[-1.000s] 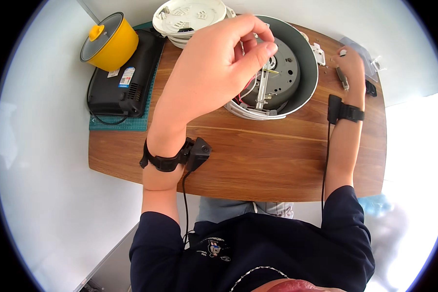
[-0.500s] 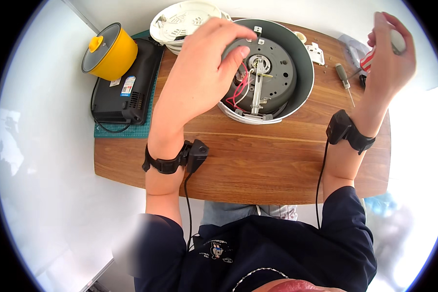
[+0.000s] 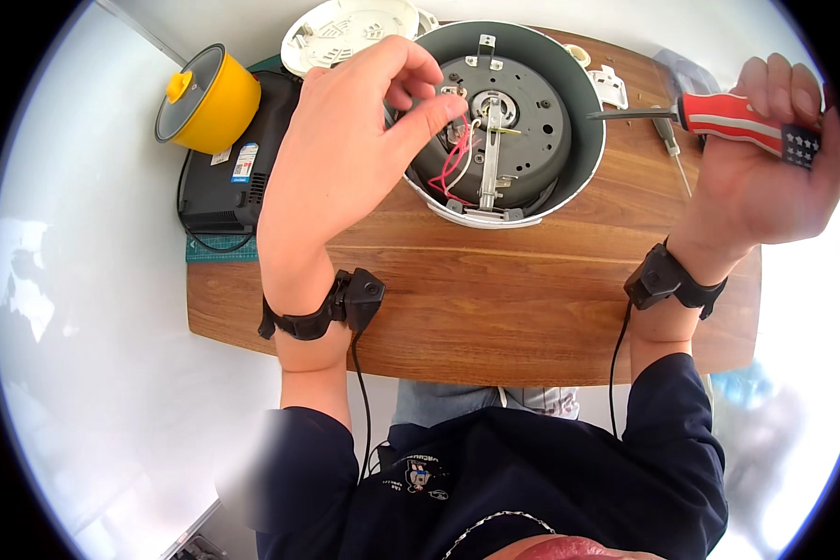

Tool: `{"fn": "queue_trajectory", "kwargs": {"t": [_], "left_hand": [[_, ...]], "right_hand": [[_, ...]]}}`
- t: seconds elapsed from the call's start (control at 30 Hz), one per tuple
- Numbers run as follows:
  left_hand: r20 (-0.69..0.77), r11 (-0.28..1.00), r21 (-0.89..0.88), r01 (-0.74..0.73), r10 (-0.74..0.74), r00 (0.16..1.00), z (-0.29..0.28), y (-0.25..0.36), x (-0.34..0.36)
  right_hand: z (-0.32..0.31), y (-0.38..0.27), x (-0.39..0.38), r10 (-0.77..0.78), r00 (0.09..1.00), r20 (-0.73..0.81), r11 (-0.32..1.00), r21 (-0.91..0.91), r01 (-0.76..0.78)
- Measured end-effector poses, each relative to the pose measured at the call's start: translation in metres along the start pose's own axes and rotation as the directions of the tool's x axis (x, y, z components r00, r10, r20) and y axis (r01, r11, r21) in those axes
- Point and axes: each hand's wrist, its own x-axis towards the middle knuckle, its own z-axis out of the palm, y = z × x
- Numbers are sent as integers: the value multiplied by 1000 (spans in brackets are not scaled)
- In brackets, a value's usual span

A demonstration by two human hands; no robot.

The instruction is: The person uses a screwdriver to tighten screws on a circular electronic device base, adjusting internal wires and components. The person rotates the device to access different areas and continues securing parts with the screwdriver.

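Note:
An opened round appliance body (image 3: 583,140), seemingly a cooker, sits on the wooden table. Inside it are a grey metal base plate (image 3: 532,154), a metal bracket strip (image 3: 491,168), and red wires (image 3: 453,163) with a white one. Over its left rim hovers my left hand (image 3: 345,140), thumb and forefinger apart beside the wires; I see nothing held in it. To the right, my right hand (image 3: 765,191) grips the handle of a screwdriver (image 3: 733,121), red with white stripes and a starred dark end. Its shaft points left, reaching above the body's right rim.
A second, grey-handled screwdriver (image 3: 665,138) lies right of the body. Behind are white plastic covers (image 3: 345,37) and a small white part (image 3: 610,87). On the left, a yellow pot (image 3: 224,103) stands on a black appliance (image 3: 219,201) over a green mat (image 3: 219,249).
My right hand has brought the screwdriver up off the table's right side and turned its shaft leftward. My left hand has shifted slightly left and down, its fingers more curled.

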Motion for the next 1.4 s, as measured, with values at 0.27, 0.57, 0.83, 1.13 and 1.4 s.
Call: {"fn": "queue_trajectory", "kwargs": {"t": [0.27, 0.57, 0.83, 1.13, 1.4], "left_hand": [[-33, 998, 47, -44, 46, 998, 6, -24, 4], [53, 997, -65, 40, -36, 998, 16, -29, 13], [68, 973, -206, 102, -90, 994, 21, -36, 15], [73, 982, -166, 87, -75, 994, 18, -37, 18], [84, 975, -187, 119, -104, 991, 21, -39, 18]], "right_hand": [[27, 23, -12, -97, 994, 54, 995, -1, 97], [89, 70, -16, -276, 951, -137, 951, -179, 250], [115, 116, -7, -310, 944, 112, 867, -374, 329], [110, 120, -8, -240, 956, 168, 887, -361, 286], [117, 106, -6, -52, 984, 172, 925, -363, 113]]}}
